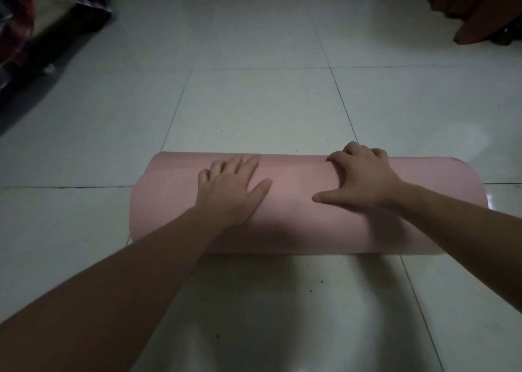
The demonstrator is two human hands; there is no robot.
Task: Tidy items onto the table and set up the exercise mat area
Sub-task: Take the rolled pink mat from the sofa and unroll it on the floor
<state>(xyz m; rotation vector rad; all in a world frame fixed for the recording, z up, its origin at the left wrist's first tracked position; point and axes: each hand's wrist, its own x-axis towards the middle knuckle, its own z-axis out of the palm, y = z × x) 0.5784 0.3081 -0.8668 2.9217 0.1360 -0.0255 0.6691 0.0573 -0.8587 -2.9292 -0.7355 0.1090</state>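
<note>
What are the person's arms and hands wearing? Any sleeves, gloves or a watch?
Nothing that I can see. The left arm and right arm are bare up to the picture's edge, with no sleeves. The left hand and right hand have no gloves, and no watch, bracelet or ring shows, though the light is dim.

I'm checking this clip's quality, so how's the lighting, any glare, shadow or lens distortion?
Head view: dim overall, corners darkest; soft glare on the glossy pale floor tiles at bottom centre and far right; shadow darkens the near side of the rolled pink exercise mat; tile seams splay from wide-angle distortion.
</note>
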